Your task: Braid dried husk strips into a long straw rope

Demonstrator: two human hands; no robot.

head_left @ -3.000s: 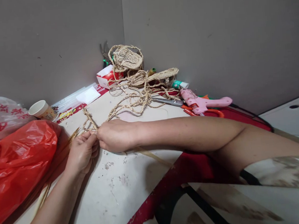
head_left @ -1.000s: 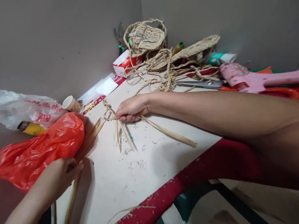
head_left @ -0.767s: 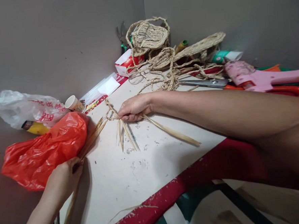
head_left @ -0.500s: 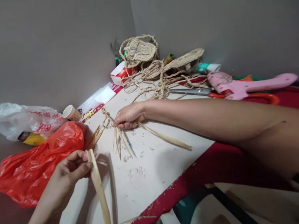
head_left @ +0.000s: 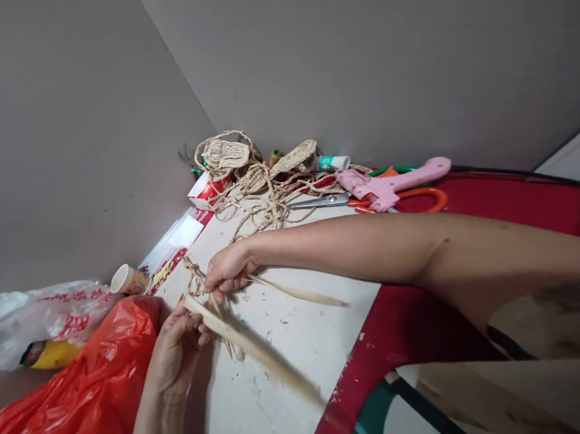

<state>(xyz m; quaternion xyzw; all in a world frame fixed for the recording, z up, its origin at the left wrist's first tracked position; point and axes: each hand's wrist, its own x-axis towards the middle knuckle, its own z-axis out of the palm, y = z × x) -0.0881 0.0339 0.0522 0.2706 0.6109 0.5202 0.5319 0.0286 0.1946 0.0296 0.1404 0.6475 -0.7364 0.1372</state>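
My left hand (head_left: 177, 348) pinches one end of a long pale straw strip (head_left: 259, 356) that runs down to the right, blurred at its far end. My right hand (head_left: 228, 270) is closed on the end of a thin braided straw cord (head_left: 194, 280) and presses it to the white table (head_left: 281, 401). The two hands almost touch. Loose straw blades (head_left: 299, 296) fan out from under my right hand.
A red plastic bag (head_left: 70, 401) lies left of my left hand, with a white bag (head_left: 40, 317) and paper cup (head_left: 127, 280) behind. In the far corner sit coiled braided cord and woven pieces (head_left: 252, 173), scissors (head_left: 348, 201), a pink glue gun (head_left: 391, 181).
My left hand went to the red bag, drew out a straw strip and carried it up to my right hand. My right hand stayed on the braid. The camera swung.
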